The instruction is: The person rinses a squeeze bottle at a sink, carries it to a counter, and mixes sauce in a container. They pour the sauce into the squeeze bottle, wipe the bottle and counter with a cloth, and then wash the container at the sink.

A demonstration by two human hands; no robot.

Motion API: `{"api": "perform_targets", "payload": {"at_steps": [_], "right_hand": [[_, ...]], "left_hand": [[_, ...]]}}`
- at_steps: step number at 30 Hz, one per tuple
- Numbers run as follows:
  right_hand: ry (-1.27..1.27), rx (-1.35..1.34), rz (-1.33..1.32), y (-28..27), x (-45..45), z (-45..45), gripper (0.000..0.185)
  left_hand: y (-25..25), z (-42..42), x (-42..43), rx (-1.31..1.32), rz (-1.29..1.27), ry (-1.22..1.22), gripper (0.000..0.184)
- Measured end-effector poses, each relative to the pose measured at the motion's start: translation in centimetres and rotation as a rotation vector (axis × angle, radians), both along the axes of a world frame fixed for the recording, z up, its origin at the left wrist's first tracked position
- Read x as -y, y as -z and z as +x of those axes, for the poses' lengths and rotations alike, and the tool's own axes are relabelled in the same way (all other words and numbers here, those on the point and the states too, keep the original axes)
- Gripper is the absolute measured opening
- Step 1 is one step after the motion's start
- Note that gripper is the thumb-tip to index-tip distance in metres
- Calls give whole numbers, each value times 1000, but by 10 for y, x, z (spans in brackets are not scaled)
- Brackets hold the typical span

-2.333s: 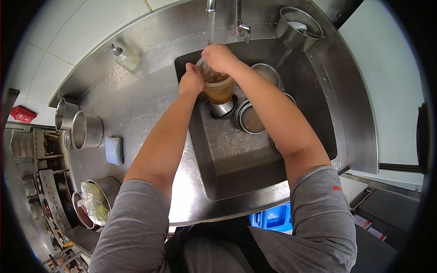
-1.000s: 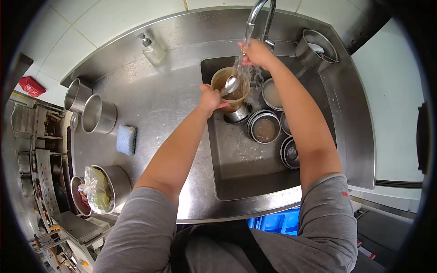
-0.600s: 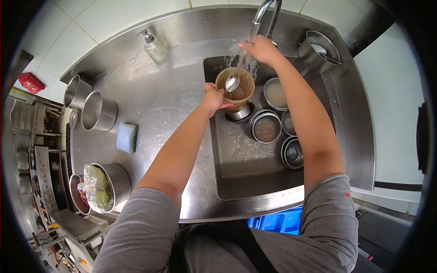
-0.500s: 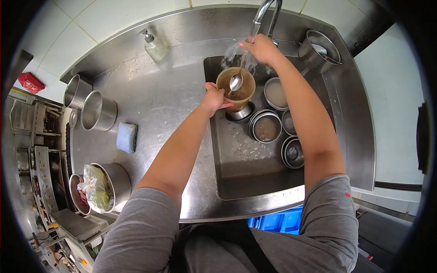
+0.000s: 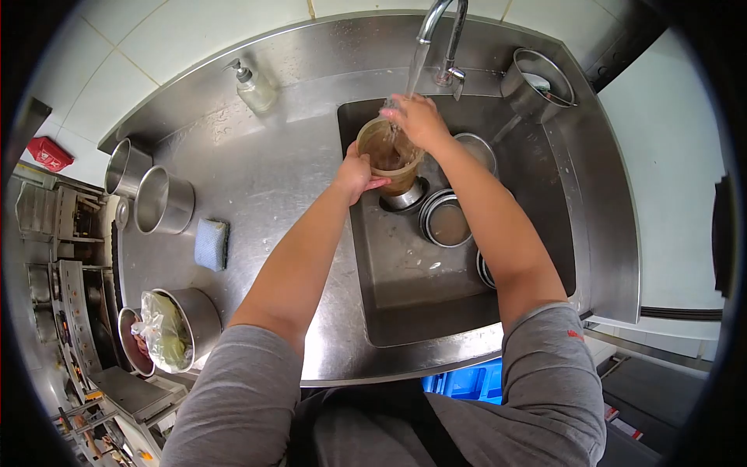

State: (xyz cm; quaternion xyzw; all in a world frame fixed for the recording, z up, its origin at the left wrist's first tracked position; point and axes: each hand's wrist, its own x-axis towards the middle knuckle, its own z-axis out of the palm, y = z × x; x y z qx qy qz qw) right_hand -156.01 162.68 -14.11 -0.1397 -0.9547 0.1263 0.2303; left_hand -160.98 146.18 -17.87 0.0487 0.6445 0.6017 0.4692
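Observation:
A brownish plastic tub (image 5: 398, 180) is tilted toward me under the tap in the sink (image 5: 405, 280). My left hand (image 5: 356, 176) is closed on its left side, thumb at the rim. Above the tub's far right rim is my right hand (image 5: 416, 122), its fingers curled in the running water; what they hold is hidden by splashes and fingers. Water falls from the faucet (image 5: 436, 23) past the fingers into the tub. Below the tub sits a metal cup (image 5: 405, 199). Stacked round metal bowls (image 5: 446, 219) lie to its right, partly behind my right forearm.
A metal pot with utensils (image 5: 529, 89) stands at the back right. On the left counter are a soap bottle (image 5: 257, 91), a blue sponge (image 5: 210, 244), two metal pots (image 5: 165, 204), and a pot (image 5: 204, 323) beside a plastic bag with green contents (image 5: 165, 335).
My right hand has come down from the faucet to the tub's rim. The spoon seen hanging over the tub no longer shows clearly. The left hand keeps its hold.

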Motion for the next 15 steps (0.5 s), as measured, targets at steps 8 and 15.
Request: {"api": "perform_targets", "payload": {"at_steps": [8, 15], "right_hand": [[-140, 407, -214, -20, -38, -39, 20], [-234, 325, -883, -1, -50, -36, 28]], "left_hand": [[1, 2, -4, -12, -11, -44, 41], [8, -2, -7, 0, 0, -83, 41]]}}
